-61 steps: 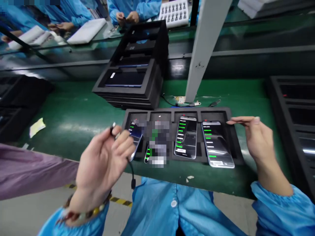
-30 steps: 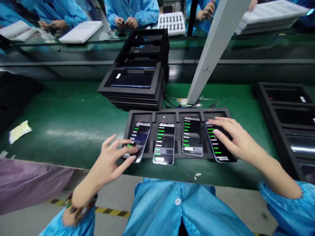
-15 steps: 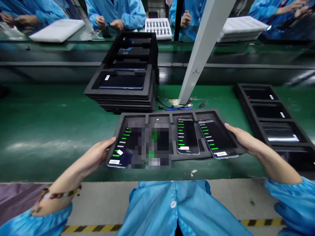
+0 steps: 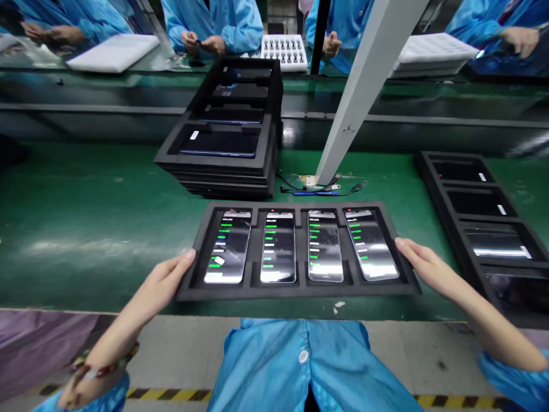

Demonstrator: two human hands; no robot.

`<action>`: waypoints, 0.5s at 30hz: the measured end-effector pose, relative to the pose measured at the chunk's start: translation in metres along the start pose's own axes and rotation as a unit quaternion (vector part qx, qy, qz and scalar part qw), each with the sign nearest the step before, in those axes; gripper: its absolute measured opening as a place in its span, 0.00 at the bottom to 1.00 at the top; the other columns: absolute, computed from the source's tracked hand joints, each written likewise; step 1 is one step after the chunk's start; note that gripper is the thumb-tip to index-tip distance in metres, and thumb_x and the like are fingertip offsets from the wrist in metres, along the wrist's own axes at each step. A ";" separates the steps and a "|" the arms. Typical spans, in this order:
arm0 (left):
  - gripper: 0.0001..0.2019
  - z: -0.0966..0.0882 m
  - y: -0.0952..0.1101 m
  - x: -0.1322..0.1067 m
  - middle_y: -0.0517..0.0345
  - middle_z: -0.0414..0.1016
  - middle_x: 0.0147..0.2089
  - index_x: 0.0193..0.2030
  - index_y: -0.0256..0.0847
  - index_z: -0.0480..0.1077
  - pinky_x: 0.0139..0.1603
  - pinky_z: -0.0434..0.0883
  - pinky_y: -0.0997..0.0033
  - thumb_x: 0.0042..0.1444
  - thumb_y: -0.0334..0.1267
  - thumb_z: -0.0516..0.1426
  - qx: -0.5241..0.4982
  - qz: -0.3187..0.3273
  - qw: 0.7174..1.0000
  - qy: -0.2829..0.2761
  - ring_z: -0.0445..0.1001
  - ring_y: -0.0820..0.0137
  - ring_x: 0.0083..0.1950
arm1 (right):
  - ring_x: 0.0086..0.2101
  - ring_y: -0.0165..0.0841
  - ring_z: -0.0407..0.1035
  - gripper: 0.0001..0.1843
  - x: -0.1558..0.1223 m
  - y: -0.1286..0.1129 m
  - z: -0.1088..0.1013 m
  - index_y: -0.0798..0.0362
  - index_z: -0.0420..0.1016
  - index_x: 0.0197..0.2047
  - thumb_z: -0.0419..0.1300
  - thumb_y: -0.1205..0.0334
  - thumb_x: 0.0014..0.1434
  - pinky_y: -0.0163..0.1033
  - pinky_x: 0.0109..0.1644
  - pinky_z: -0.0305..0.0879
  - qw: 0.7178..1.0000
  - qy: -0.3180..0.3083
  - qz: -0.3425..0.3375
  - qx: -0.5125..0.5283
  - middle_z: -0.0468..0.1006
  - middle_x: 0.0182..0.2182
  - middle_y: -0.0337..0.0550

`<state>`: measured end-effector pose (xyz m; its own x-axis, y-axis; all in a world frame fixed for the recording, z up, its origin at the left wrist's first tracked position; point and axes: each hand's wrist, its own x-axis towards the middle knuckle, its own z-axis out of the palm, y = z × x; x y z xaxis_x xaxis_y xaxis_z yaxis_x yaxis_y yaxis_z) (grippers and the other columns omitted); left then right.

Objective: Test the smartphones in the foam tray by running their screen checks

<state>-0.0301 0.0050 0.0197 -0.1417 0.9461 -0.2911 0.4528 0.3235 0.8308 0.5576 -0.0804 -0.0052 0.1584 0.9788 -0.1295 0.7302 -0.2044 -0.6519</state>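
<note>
Between my hands is a black foam tray (image 4: 302, 289) with several compartments, each holding a smartphone. My left hand (image 4: 169, 274) grips the tray's left end, thumb on the rim and the other fingers hidden below. At the right end, my right hand (image 4: 422, 260) holds the rim the same way. The leftmost smartphone (image 4: 229, 249) has a small white piece on its lit screen. Beside it lie a second smartphone (image 4: 278, 249) and a third (image 4: 325, 249). The rightmost smartphone (image 4: 372, 247) sits slanted in its slot. Green and white lines show on all the screens.
A stack of black trays (image 4: 227, 157) with phones stands behind, left of a white post (image 4: 355, 109). Cables (image 4: 330, 186) and a blue stick (image 4: 316, 193) lie at its foot. Another phone tray (image 4: 457, 214) lies right. Co-workers' hands (image 4: 203, 44) are across the bench.
The tray's near edge has tipped down and the tray now looks flatter to the bench. The phones have settled into their compartments, and their screens look brighter. Both hands stay on the ends.
</note>
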 end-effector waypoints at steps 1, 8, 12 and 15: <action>0.21 0.002 -0.009 -0.001 0.55 0.85 0.41 0.38 0.45 0.83 0.53 0.81 0.56 0.58 0.62 0.68 0.067 0.049 0.996 0.019 0.83 0.51 0.47 | 0.43 0.50 0.83 0.25 -0.004 0.001 0.005 0.43 0.87 0.47 0.57 0.35 0.72 0.53 0.46 0.83 0.998 0.049 -0.013 -0.029 0.86 0.40 0.51; 0.23 0.018 -0.015 0.001 0.46 0.84 0.59 0.63 0.50 0.81 0.76 0.60 0.45 0.65 0.53 0.63 0.260 0.350 0.900 -0.004 0.77 0.48 0.64 | 0.70 0.54 0.67 0.24 -0.022 -0.020 0.028 0.42 0.72 0.71 0.56 0.50 0.76 0.68 0.73 0.64 0.972 0.106 -0.178 -0.111 0.79 0.66 0.51; 0.09 0.037 -0.002 0.001 0.51 0.87 0.45 0.43 0.55 0.87 0.77 0.56 0.40 0.60 0.50 0.66 0.228 0.389 0.892 -0.037 0.82 0.51 0.51 | 0.60 0.50 0.77 0.14 -0.033 -0.030 0.045 0.40 0.82 0.57 0.58 0.55 0.75 0.64 0.67 0.69 0.967 0.106 -0.217 -0.077 0.85 0.55 0.46; 0.15 0.067 0.018 -0.002 0.50 0.87 0.49 0.51 0.56 0.86 0.78 0.56 0.39 0.58 0.50 0.69 0.203 0.385 0.893 -0.114 0.81 0.47 0.56 | 0.65 0.50 0.73 0.18 -0.029 -0.059 0.060 0.41 0.78 0.65 0.58 0.55 0.76 0.64 0.69 0.68 0.963 0.056 -0.258 -0.053 0.83 0.61 0.48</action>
<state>0.0370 0.0081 0.0035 0.5118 0.8431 0.1652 0.6269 -0.4980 0.5992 0.4696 -0.0965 -0.0080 -0.1777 0.9445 0.2762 0.7942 0.3034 -0.5266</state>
